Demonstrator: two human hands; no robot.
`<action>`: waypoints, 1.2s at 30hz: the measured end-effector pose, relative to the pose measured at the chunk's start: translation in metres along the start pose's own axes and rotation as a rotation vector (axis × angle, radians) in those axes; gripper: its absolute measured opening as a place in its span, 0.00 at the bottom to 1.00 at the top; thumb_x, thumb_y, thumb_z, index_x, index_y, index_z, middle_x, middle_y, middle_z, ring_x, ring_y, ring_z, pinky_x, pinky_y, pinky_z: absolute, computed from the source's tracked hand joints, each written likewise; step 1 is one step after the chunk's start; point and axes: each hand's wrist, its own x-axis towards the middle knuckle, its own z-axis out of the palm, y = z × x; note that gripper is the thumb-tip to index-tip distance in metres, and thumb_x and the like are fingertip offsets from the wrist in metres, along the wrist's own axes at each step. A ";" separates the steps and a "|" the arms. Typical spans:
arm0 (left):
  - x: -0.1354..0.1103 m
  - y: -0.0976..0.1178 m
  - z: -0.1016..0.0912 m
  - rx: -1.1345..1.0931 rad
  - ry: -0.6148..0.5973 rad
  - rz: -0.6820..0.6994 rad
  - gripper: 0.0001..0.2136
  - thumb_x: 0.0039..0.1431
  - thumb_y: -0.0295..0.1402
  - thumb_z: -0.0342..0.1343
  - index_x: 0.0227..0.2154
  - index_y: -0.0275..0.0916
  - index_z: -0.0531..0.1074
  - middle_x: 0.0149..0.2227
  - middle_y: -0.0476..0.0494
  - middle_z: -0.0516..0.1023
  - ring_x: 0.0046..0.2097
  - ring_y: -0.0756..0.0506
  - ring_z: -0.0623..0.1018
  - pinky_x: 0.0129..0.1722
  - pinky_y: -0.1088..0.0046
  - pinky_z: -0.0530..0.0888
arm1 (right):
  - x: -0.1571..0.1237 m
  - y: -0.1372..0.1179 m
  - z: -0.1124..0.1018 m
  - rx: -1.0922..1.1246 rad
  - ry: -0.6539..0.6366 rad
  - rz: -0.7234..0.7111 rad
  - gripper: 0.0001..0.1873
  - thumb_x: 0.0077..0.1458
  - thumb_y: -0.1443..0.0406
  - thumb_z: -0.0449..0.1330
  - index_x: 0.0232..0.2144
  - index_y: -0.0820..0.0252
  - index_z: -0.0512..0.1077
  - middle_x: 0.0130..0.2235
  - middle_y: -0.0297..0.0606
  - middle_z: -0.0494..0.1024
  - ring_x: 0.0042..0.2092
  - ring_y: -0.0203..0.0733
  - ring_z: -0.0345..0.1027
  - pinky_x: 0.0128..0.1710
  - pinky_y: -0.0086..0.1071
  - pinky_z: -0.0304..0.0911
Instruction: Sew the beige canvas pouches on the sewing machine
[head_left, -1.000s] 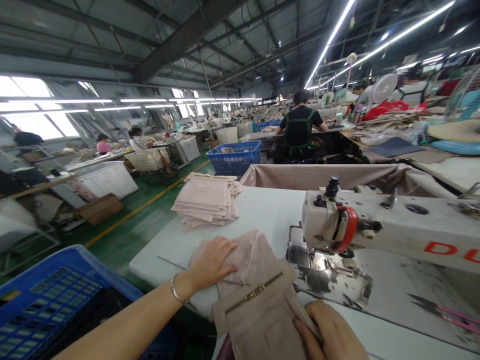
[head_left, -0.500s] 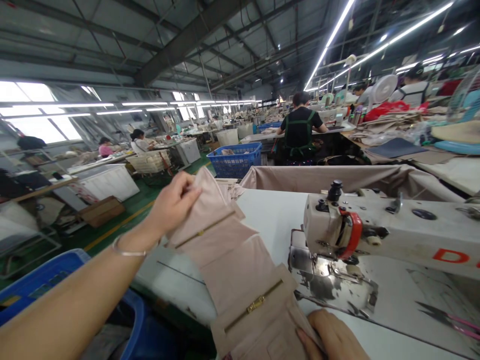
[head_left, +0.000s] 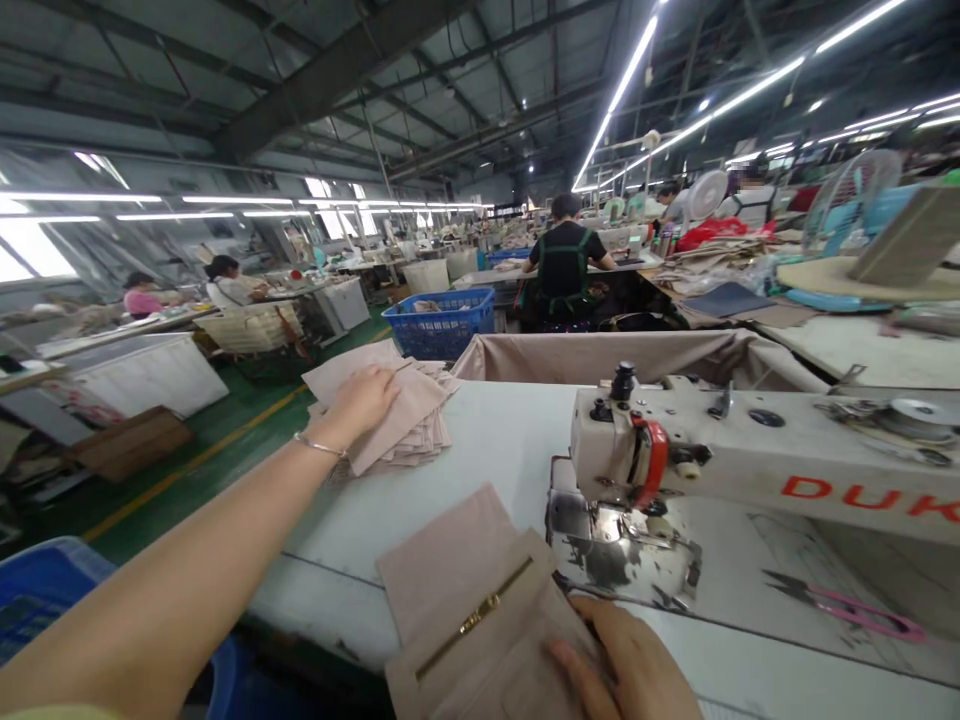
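Note:
My left hand [head_left: 366,402], with a bracelet at the wrist, is closed on a beige fabric panel [head_left: 409,415] on top of a stack of similar pieces [head_left: 420,445] at the table's left end. Its fingertips are partly hidden. At the near edge, my right hand [head_left: 630,655] grips a beige zippered panel [head_left: 499,590], thumb on top and fingers at its right side. The panel's brass zipper [head_left: 480,612] lies diagonally across it. Just beyond the right hand stands the sewing machine [head_left: 675,440], its presser foot area apart from the fabric.
Pink-handled thread snips [head_left: 847,608] lie on the white table [head_left: 517,430] to the right. A fabric-lined trough [head_left: 637,355] runs behind the machine. One blue basket [head_left: 442,318] stands beyond the stack, another [head_left: 56,590] at lower left. A co-worker [head_left: 564,260] sits ahead, back turned.
My left hand has lowered a panel onto the stack, away from the zippered panel at my right hand. My right hand still holds that one. The view has shifted to the right.

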 end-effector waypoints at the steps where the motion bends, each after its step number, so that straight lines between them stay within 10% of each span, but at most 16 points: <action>1: -0.016 0.012 0.003 -0.032 -0.016 0.030 0.13 0.67 0.36 0.48 0.45 0.32 0.72 0.44 0.35 0.75 0.48 0.40 0.73 0.52 0.60 0.68 | 0.003 -0.004 -0.003 0.023 -0.025 0.038 0.14 0.63 0.56 0.56 0.46 0.57 0.72 0.41 0.43 0.81 0.40 0.47 0.77 0.40 0.36 0.73; 6: -0.120 0.102 0.029 -0.212 -0.230 0.243 0.11 0.67 0.40 0.50 0.41 0.43 0.75 0.43 0.44 0.77 0.47 0.43 0.74 0.50 0.66 0.69 | 0.012 -0.019 -0.012 0.155 -0.130 0.255 0.12 0.66 0.63 0.52 0.43 0.56 0.74 0.42 0.42 0.80 0.42 0.48 0.75 0.43 0.39 0.69; 10: -0.175 0.157 0.057 -0.327 -0.357 0.101 0.15 0.53 0.40 0.64 0.42 0.40 0.75 0.44 0.41 0.75 0.46 0.39 0.74 0.48 0.62 0.70 | 0.013 -0.021 -0.015 0.207 -0.168 0.282 0.09 0.64 0.65 0.54 0.42 0.56 0.73 0.41 0.41 0.79 0.43 0.49 0.73 0.45 0.41 0.66; 17: -0.180 0.186 0.043 -0.438 -0.394 0.064 0.05 0.54 0.25 0.52 0.27 0.38 0.70 0.33 0.45 0.74 0.37 0.44 0.75 0.40 0.68 0.70 | 0.018 -0.030 -0.040 0.253 -0.203 0.264 0.05 0.64 0.66 0.55 0.35 0.57 0.71 0.43 0.41 0.76 0.47 0.49 0.68 0.48 0.43 0.63; 21: -0.183 0.192 0.010 -0.965 -0.500 -0.092 0.10 0.56 0.26 0.53 0.42 0.39 0.71 0.40 0.45 0.79 0.42 0.45 0.79 0.43 0.71 0.74 | 0.024 -0.039 -0.071 0.336 -0.087 0.166 0.08 0.65 0.64 0.55 0.34 0.56 0.73 0.59 0.40 0.67 0.62 0.51 0.56 0.61 0.48 0.51; 27: -0.201 0.210 -0.013 -1.357 -0.401 -0.346 0.12 0.55 0.33 0.63 0.43 0.37 0.75 0.42 0.42 0.81 0.45 0.42 0.80 0.47 0.69 0.75 | 0.033 -0.064 -0.113 0.477 -0.233 0.205 0.09 0.62 0.65 0.59 0.28 0.56 0.73 0.36 0.35 0.75 0.40 0.42 0.68 0.41 0.36 0.63; 36: -0.214 0.222 -0.019 -1.619 -0.301 -0.600 0.15 0.48 0.36 0.70 0.38 0.37 0.79 0.34 0.43 0.82 0.36 0.45 0.80 0.35 0.76 0.76 | 0.027 -0.077 -0.130 0.517 -0.093 0.315 0.05 0.56 0.64 0.62 0.27 0.52 0.75 0.30 0.30 0.77 0.32 0.39 0.70 0.31 0.30 0.64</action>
